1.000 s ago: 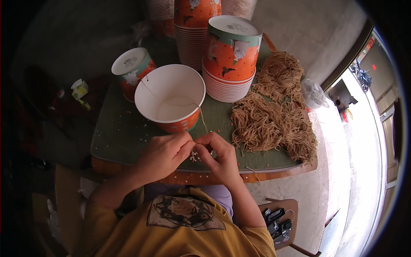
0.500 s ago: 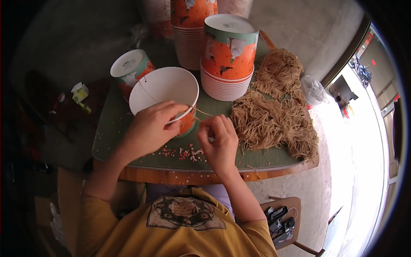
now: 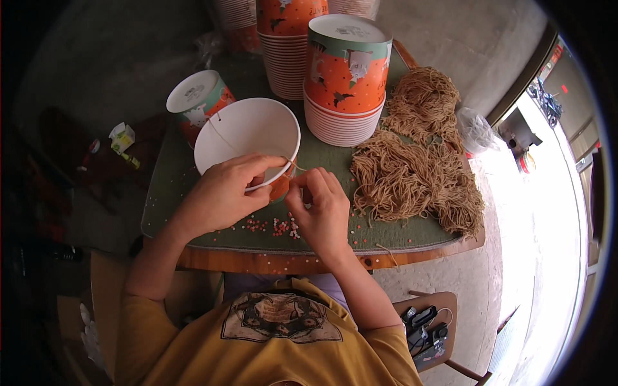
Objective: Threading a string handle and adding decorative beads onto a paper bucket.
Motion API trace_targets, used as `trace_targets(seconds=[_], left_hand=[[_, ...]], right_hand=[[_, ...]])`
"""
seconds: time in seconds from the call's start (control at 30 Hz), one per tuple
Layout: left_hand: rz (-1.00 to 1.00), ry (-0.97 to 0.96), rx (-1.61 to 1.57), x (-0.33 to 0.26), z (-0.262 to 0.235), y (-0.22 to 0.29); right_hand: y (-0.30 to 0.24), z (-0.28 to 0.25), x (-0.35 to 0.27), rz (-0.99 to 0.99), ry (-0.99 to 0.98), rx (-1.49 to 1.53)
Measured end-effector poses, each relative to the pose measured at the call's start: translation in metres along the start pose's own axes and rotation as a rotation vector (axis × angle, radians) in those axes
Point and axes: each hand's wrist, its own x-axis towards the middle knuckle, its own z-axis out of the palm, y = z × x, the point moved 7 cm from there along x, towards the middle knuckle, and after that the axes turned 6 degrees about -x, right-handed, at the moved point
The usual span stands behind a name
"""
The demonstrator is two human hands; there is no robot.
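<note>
A paper bucket point(image 3: 257, 122), white inside and orange and green outside, stands upright on the table in front of me. A thin tan cord point(image 3: 223, 136) runs from a hole in its far left rim across the inside. My left hand point(image 3: 224, 193) grips the near right rim, fingers inside and thumb outside. Cord also shows at that rim, by my left fingertips. Just outside the rim, my right hand point(image 3: 320, 209) is closed in a pinch on the cord; the fingers partly hide its end.
Upside-down stacked buckets point(image 3: 347, 77) stand behind, with another stack point(image 3: 283, 58) farther back. One inverted bucket point(image 3: 196, 96) is at the left. Tangled tan cord bundles point(image 3: 415, 177) cover the right side. Small pink and white paper dots point(image 3: 283, 226) lie near the wooden table edge point(image 3: 290, 260).
My right hand has moved slightly left and closer to the bucket rim, and less cord shows between the hands. My left hand keeps its grip. The whole view has shifted a little.
</note>
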Motion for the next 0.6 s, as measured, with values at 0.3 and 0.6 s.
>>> trace_targets(seconds=[0.3, 0.6], left_hand=[[-0.044, -0.076, -0.042, 0.002, 0.002, -0.001], [-0.049, -0.187, -0.249, 0.023, 0.008, -0.019]], right_hand=[[-0.001, 0.004, 0.003, 0.004, -0.009, 0.009], [-0.006, 0.001, 0.009, -0.005, 0.015, 0.012]])
